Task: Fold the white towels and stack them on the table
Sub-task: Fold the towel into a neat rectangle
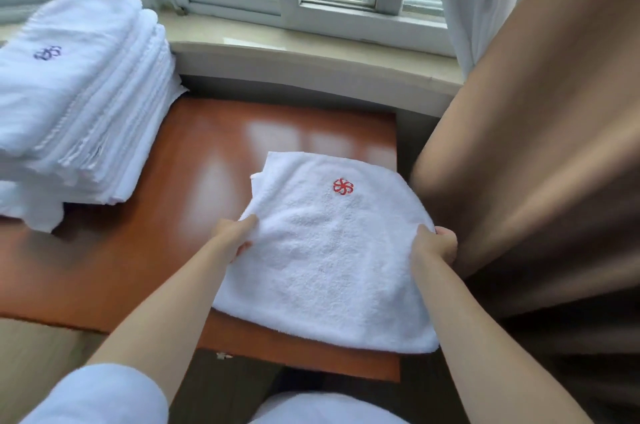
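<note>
A folded white towel (325, 261) with a red embroidered logo lies on the right half of the reddish-brown table (149, 215). My left hand (235, 236) grips its left edge, thumb on top and fingers curled under. My right hand (438, 247) grips its right edge in the same way. A tall stack of folded white towels (79, 101) stands on the table's far left, the top one marked with a dark blue logo.
A brown curtain (540, 146) hangs close along the table's right side, touching my right hand. A window sill (294, 53) and white window frame run behind the table. The table's front edge is near my body.
</note>
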`<act>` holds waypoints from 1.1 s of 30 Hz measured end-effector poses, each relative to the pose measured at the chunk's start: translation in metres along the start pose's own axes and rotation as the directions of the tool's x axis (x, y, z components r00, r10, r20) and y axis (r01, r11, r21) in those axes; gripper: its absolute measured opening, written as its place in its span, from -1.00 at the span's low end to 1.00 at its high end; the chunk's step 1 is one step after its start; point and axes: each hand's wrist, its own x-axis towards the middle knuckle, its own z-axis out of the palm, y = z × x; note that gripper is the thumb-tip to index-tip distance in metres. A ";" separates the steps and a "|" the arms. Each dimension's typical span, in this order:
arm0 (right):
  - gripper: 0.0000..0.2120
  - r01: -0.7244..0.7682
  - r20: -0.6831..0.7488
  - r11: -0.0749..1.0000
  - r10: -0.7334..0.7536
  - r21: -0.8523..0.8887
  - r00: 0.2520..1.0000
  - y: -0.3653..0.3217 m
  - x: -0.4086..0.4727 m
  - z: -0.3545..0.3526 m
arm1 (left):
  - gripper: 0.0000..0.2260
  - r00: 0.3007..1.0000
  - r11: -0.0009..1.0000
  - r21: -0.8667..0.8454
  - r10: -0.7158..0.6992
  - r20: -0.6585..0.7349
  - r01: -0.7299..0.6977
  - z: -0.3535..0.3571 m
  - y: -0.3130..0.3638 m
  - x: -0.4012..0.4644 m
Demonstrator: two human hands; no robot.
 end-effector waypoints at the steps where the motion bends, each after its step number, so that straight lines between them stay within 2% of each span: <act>1: -0.71 -0.041 0.057 0.996 0.045 -0.075 0.997 0.005 -0.001 -0.010 | -0.74 1.000 0.993 0.116 0.014 0.006 -0.015 0.001 -0.010 -0.013; 2: -0.66 -0.078 0.116 0.986 0.095 -0.149 0.989 0.011 -0.004 -0.020 | -0.72 1.000 0.974 0.227 0.020 0.012 -0.022 0.002 -0.020 -0.026; 4: -0.62 -0.184 0.211 0.965 0.223 -0.188 0.952 0.028 -0.011 -0.038 | -0.75 1.000 0.916 0.400 0.022 0.002 -0.021 0.004 -0.037 -0.051; 6: -0.67 -0.301 0.189 0.930 0.341 -0.210 0.921 0.041 -0.019 -0.054 | -0.76 0.999 0.857 0.515 0.032 -0.041 -0.006 0.011 -0.051 -0.070; 7: -0.67 -0.162 0.197 0.864 0.285 -0.477 0.938 0.053 -0.019 -0.060 | -0.71 0.997 0.844 0.536 0.027 -0.067 0.014 0.015 -0.059 -0.077; 8: -0.66 0.028 0.267 0.793 0.171 -0.608 0.948 0.068 -0.016 -0.065 | -0.67 0.997 0.853 0.521 0.013 -0.081 0.032 0.018 -0.065 -0.083; 9: -0.67 -0.068 0.222 0.892 0.185 -0.447 0.957 0.076 -0.011 -0.070 | -0.63 0.997 0.892 0.449 -0.006 -0.081 0.041 0.022 -0.071 -0.087; 10: -0.68 -0.199 0.179 0.939 0.255 -0.280 0.950 0.074 -0.012 -0.076 | -0.58 0.997 0.943 0.328 -0.026 -0.070 0.047 0.025 -0.076 -0.090; 11: -0.69 -0.224 0.193 0.950 0.267 -0.217 0.944 0.074 -0.013 -0.081 | -0.53 0.998 0.979 0.196 -0.040 -0.056 0.050 0.027 -0.079 -0.091; 13: -0.68 -0.104 0.263 0.939 0.196 -0.328 0.945 0.064 -0.014 -0.081 | -0.50 0.998 0.998 -0.010 -0.064 -0.023 0.064 0.025 -0.076 -0.095; 15: -0.67 -0.013 0.287 0.929 0.127 -0.370 0.950 0.050 -0.013 -0.076 | -0.57 0.995 0.987 -0.129 -0.089 0.041 0.094 0.020 -0.068 -0.093; 17: -0.66 0.001 0.198 0.916 0.085 -0.402 0.977 0.023 -0.012 -0.058 | -0.68 0.987 0.978 -0.160 -0.117 0.108 0.133 0.013 -0.053 -0.089; 18: -0.63 0.162 0.221 0.817 -0.043 -0.553 0.974 0.012 -0.016 -0.051 | -0.73 0.984 0.976 -0.167 -0.120 0.130 0.141 0.010 -0.043 -0.086; 19: -0.60 0.416 0.378 0.583 -0.194 -0.698 0.905 0.001 -0.020 -0.038 | -0.76 0.984 0.975 -0.182 -0.103 0.144 0.129 0.007 -0.031 -0.084; 20: -0.59 0.508 0.444 0.466 -0.248 -0.724 0.861 -0.013 -0.022 -0.025 | -0.77 0.988 0.973 -0.214 -0.057 0.143 0.087 0.004 -0.016 -0.080; 21: -0.61 0.550 0.487 0.443 -0.258 -0.708 0.835 -0.032 -0.025 -0.007 | -0.77 0.994 0.965 -0.262 0.016 0.112 0.014 0.000 0.002 -0.076; 23: -0.69 0.582 0.473 0.487 -0.339 -0.652 0.813 -0.081 -0.039 0.023 | -0.76 0.980 0.906 -0.375 0.196 -0.033 -0.194 -0.015 0.041 -0.069; 24: -0.72 0.593 0.464 0.638 -0.384 -0.491 0.798 -0.104 -0.044 0.032 | -0.74 0.954 0.855 -0.425 0.279 -0.104 -0.297 -0.027 0.061 -0.067; 25: -0.74 0.414 0.378 0.886 -0.317 -0.209 0.870 -0.129 -0.051 0.042 | -0.72 0.922 0.798 -0.464 0.351 -0.162 -0.385 -0.040 0.080 -0.067; 26: -0.77 0.281 0.401 0.960 -0.259 0.003 0.879 -0.154 -0.059 0.048 | -0.73 0.888 0.742 -0.490 0.404 -0.218 -0.458 -0.055 0.096 -0.068; 27: -0.83 0.287 0.443 0.953 -0.300 0.100 0.845 -0.171 -0.062 0.052 | -0.75 0.853 0.690 -0.503 0.442 -0.278 -0.521 -0.070 0.108 -0.069; 28: -0.92 0.352 0.399 0.922 -0.387 0.161 0.831 -0.186 -0.067 0.053 | -0.76 0.818 0.644 -0.504 0.467 -0.336 -0.575 -0.084 0.116 -0.070; 30: -0.91 0.421 0.398 0.892 -0.450 0.163 0.799 -0.199 -0.064 0.056 | -0.75 0.772 0.571 -0.520 0.481 -0.415 -0.636 -0.101 0.119 -0.071; 32: -0.93 0.406 0.388 0.904 -0.424 0.131 0.818 -0.193 -0.051 0.060 | -0.73 0.771 0.564 -0.525 0.472 -0.428 -0.637 -0.102 0.108 -0.069; 33: -0.88 0.391 0.389 0.915 -0.396 0.094 0.832 -0.182 -0.043 0.062 | -0.70 0.783 0.594 -0.510 0.462 -0.417 -0.622 -0.097 0.098 -0.065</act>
